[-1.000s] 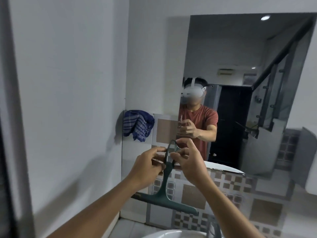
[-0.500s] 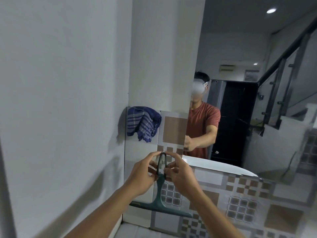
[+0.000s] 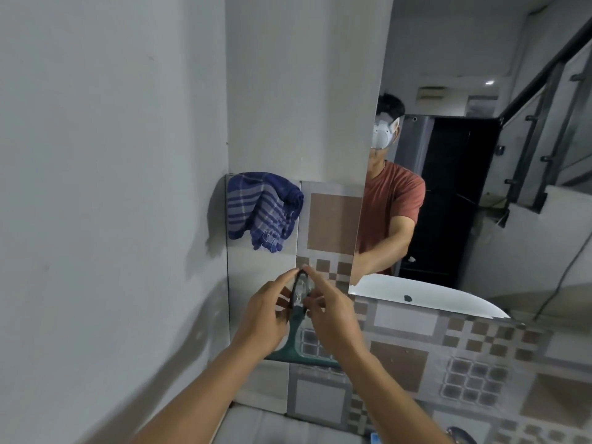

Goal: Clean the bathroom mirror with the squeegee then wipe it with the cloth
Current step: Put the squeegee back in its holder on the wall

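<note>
While the squeegee hangs by its loop handle against the tiled wall, just left of the mirror, the left hand and right hand pinch that loop from either side. It looks light and rigid, best lifted by the handle. The cloth hangs near the wall's upper left corner.

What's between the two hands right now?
The squeegee's looped handle top, set over a small clear wall hook; left hand and right hand pinch it from either side. Head view.
</note>
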Demonstrator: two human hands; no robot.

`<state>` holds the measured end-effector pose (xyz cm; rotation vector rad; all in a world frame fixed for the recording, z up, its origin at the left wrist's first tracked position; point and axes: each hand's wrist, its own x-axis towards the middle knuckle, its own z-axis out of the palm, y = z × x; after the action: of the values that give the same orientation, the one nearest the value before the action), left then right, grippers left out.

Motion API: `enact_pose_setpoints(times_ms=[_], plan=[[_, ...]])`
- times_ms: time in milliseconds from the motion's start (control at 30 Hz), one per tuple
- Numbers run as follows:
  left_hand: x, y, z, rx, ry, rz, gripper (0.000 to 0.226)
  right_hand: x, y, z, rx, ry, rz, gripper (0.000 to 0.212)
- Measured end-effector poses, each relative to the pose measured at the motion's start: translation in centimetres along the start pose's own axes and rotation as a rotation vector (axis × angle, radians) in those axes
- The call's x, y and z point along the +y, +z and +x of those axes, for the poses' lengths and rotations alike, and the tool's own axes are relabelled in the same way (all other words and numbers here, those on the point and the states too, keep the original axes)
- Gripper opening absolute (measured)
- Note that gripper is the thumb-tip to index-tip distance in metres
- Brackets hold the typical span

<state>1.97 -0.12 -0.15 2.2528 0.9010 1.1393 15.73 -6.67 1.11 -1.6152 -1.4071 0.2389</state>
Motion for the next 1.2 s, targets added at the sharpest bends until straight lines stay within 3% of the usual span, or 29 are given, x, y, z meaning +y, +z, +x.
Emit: enact_pose_setpoints(times_ms=[233,467,567,667,800,867,1067,1200], plan=[[-2.5,2.1,0.6,-0.024,-0.039,0.015,0.083,2.0,2.0,0.4,0.045,-0.031,-0.031,0.061],[-4.0,3.6,-0.9,-0.007,-0.134,-0.061,0.075,3.1,2.6,-0.8,-0.060,0.042,-0.071,0.067],[-3.7,3.3,-1.1,-0.029,-0.122,-0.017,0.082,2.7,2.0,-1.1,-0.107,0.075,-0.082,0.070],[-2.5,2.4,-1.6,-0.032,-0.140,-0.008,0.075,1.4,0.9,-1.4,-0.119,0.068,-0.107,0.063],[0.4,-1.0,-1.7,0.123,0.020,0.090,0.034,-1.7,-1.2,-1.0,-0.059,-0.040,-0.157,0.043],[1.9,-2.9,-1.2,0.222,0.133,0.129,0.024,-3.8,-2.3,-0.4,0.007,-0.128,-0.209,0.036],[6.5,-8.5,2.9,0.498,0.340,0.332,0.025,-10.1,-5.0,3.3,0.188,-0.372,-0.332,0.041],[8.5,-11.4,6.6,0.532,0.237,0.487,0.031,-13.1,-5.9,6.7,0.167,-0.428,-0.369,0.037]])
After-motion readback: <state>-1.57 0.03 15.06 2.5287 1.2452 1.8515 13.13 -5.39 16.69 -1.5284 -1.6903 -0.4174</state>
